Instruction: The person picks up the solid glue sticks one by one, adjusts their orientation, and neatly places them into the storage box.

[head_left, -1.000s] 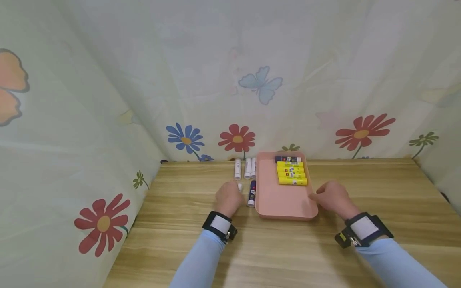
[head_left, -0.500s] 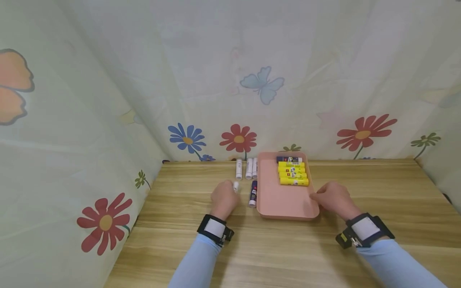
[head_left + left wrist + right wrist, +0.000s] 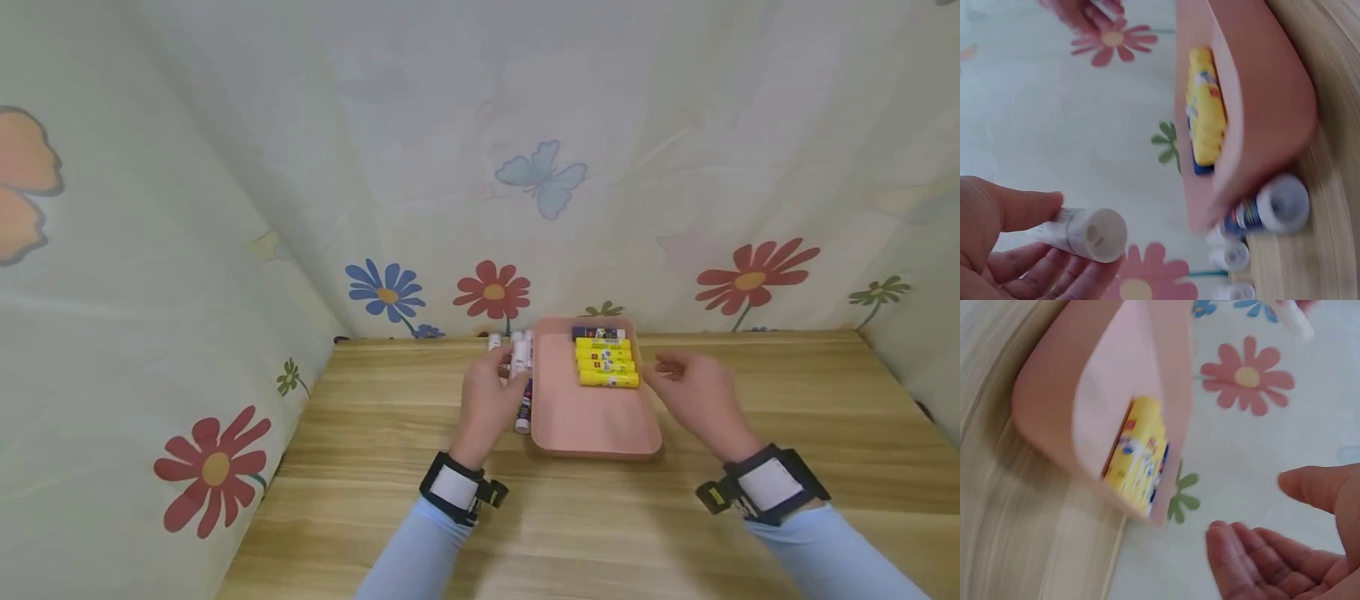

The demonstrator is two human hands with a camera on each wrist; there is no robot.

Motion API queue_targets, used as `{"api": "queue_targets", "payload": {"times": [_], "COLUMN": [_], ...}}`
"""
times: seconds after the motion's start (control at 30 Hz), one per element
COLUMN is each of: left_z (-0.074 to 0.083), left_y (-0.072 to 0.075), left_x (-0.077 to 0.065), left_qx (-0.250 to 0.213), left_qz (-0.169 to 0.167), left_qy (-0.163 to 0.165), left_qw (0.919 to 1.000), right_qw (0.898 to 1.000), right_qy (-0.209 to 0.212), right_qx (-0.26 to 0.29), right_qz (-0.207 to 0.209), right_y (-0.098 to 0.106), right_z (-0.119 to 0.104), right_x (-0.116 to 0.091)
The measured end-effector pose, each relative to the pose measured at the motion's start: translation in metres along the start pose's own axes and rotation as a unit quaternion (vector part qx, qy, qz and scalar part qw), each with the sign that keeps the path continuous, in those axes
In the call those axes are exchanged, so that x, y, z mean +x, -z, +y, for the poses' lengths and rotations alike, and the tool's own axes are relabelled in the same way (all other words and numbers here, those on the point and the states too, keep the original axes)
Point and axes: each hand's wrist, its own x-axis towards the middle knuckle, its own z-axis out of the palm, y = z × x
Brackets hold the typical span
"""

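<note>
Tabletop [image 3: 585, 533]: wood-grained, under tray [image 3: 570, 429]
Left hand [image 3: 483, 408]: grip pinching white tube [image 3: 1097, 234], tray's left
Right hand [image 3: 697, 400]: grip half-spread, nothing held
White tube: probably light, stiff; hold mid-barrel

On our desk [image 3: 585, 533] we see tubes [image 3: 606, 365] lying in a tray [image 3: 573, 425], loose tubes [image 3: 522, 423] to its left, a curtain [image 3: 435, 183] behind.

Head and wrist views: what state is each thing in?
Left hand, gripping a white stick
Gripped white stick, lifted off the table
Right hand, holding nothing
Tray, upright, partly filled
Yellow sticks, lying side by side in the tray
Far dark stick, lying in the tray beside them
Near dark stick, lying beside the tray
Other white sticks, lying on the table, partly hidden
</note>
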Motion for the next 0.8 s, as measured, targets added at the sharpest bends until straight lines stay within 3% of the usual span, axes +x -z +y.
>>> {"api": "queue_targets", "payload": {"times": [0.23, 0.4, 0.57, 0.67, 0.8], "left_z": [0.035, 0.049, 0.054, 0.055, 0.056], "left_y": [-0.019, -0.034, -0.043, -0.047, -0.049], "left_x": [-0.009, -0.011, -0.018, -0.022, -0.025], "left_qx": [-0.1, -0.151, -0.151, -0.139, -0.125], "left_qz": [0.015, 0.006, 0.011, 0.008, 0.005], "left_qy": [-0.059, -0.117, -0.15, -0.157, -0.165], "left_qw": [0.9931, 0.9816, 0.9769, 0.9778, 0.9784], "right_qw": [0.994, 0.979, 0.958, 0.953, 0.953], "right_qy": [0.029, 0.067, 0.069, 0.063, 0.063], "right_qx": [0.105, 0.192, 0.28, 0.297, 0.296], "right_qz": [0.013, 0.01, -0.014, -0.015, -0.012], "right_y": [-0.013, -0.023, -0.033, -0.036, -0.036], "right_z": [-0.024, -0.036, -0.042, -0.04, -0.037], "right_x": [-0.008, -0.01, -0.009, -0.009, -0.01]}}
